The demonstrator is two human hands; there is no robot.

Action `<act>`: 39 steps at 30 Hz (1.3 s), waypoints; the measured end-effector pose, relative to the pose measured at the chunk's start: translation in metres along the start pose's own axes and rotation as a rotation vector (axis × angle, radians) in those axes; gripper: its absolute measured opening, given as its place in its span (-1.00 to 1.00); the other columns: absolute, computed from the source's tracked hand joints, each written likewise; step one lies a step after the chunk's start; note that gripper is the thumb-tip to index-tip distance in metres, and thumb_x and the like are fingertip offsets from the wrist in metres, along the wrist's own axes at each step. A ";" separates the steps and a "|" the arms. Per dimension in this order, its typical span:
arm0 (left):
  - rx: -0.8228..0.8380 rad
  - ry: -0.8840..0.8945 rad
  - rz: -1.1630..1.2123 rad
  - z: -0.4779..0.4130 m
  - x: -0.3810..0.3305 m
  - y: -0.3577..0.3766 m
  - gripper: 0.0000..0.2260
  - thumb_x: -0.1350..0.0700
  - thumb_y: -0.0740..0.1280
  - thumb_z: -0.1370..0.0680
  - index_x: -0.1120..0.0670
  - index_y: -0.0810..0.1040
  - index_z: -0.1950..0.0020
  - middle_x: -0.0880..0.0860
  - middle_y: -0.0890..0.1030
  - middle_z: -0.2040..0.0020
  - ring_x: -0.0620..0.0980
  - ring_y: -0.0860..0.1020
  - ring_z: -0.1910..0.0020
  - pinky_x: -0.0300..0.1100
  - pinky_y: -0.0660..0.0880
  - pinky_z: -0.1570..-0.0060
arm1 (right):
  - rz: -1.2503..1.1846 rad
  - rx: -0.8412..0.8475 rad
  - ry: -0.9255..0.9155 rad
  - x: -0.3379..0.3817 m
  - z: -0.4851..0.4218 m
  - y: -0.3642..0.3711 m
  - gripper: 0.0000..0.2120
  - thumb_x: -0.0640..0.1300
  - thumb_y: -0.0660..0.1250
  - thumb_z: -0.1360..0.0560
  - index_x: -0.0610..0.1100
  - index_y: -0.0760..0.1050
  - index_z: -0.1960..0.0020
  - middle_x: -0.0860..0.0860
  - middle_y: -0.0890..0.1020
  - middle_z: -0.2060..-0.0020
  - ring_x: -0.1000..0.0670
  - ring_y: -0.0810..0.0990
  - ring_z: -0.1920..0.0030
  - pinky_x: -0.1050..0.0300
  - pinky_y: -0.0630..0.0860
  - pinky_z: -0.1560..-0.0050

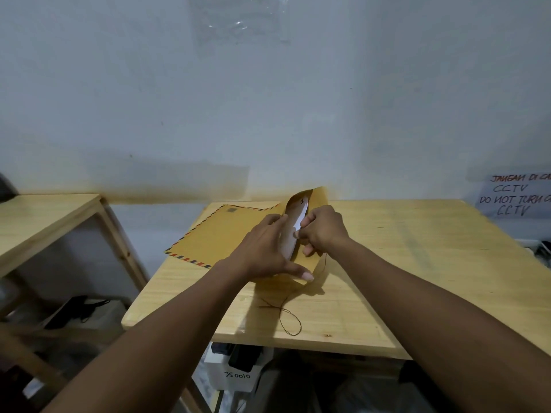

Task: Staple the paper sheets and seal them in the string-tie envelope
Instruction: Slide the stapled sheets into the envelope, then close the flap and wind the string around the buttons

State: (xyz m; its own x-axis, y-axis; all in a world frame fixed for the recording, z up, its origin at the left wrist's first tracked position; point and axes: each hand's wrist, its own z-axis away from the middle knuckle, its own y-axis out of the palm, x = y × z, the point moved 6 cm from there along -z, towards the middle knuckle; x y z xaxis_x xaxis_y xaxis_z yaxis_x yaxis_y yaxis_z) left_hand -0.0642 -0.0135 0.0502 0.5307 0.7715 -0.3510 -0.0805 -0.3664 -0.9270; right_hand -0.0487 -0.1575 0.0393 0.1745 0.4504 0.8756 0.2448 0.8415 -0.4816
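Note:
A brown string-tie envelope (220, 234) with a red-and-blue striped border lies on the wooden table (387, 263), its mouth toward the right. My left hand (265, 248) presses on the envelope's upper layer and holds the mouth open. My right hand (322, 231) grips the white paper sheets (295, 231), which stand partly inside the open mouth. The flap (317, 195) sticks up behind my hands. The dark tie string (287, 318) trails loose in a loop over the table toward the front edge. No stapler is in view.
A second wooden table (44, 222) stands to the left with a gap between. A handwritten CCTV notice (515, 198) leans on the wall at the right. Boxes and dark items (238, 371) sit under the table. Cables lie at the far right edge (541, 248).

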 end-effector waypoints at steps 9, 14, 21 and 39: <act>-0.045 -0.078 0.013 0.006 0.014 0.001 0.21 -0.62 0.37 -0.11 0.01 0.22 -0.60 0.00 0.33 -0.54 0.05 0.36 -0.46 0.07 0.48 -0.30 | -0.064 -0.361 -0.036 -0.029 0.003 -0.049 -0.75 0.12 0.37 -0.52 -0.06 0.52 0.02 0.00 0.65 0.06 -0.09 0.60 0.04 0.03 0.52 0.05; -0.064 -0.092 -0.004 0.007 0.002 0.001 0.14 -0.56 0.40 -0.18 -0.02 0.18 -0.61 0.02 0.35 -0.51 0.07 0.41 -0.42 0.03 0.50 -0.23 | -0.170 0.397 0.126 -0.056 0.016 -0.017 -0.60 0.17 0.36 -0.54 -0.20 0.64 0.08 -0.14 0.71 0.18 -0.07 0.58 0.20 0.04 0.42 0.19; -0.008 -0.023 -0.092 0.016 -0.009 0.006 -0.14 -0.30 0.44 -0.44 0.03 0.20 -0.61 0.08 0.46 -0.41 0.11 0.48 -0.31 0.08 0.54 -0.15 | -0.307 0.519 0.080 -0.042 0.032 -0.020 -0.81 -0.09 0.29 -0.64 -0.20 0.47 0.07 0.01 0.26 0.50 -0.01 0.38 0.50 -0.03 0.59 0.18; 0.162 -0.117 0.030 0.062 0.009 0.028 -0.80 0.01 0.40 -0.57 0.09 0.71 -0.07 0.02 0.70 0.06 -0.06 0.58 0.15 -0.24 0.49 0.20 | 0.812 0.494 -0.578 0.036 0.061 0.002 -0.86 -0.05 0.38 -0.57 -0.09 0.66 -0.03 0.21 0.45 0.29 0.15 0.44 0.26 0.22 0.31 0.30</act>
State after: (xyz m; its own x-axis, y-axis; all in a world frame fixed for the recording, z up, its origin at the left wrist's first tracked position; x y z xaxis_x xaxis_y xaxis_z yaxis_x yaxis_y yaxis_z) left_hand -0.1137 0.0149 0.0132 0.4254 0.8198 -0.3833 -0.2350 -0.3089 -0.9216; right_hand -0.1002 -0.1211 0.0723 -0.3911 0.8845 0.2542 -0.1697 0.2022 -0.9645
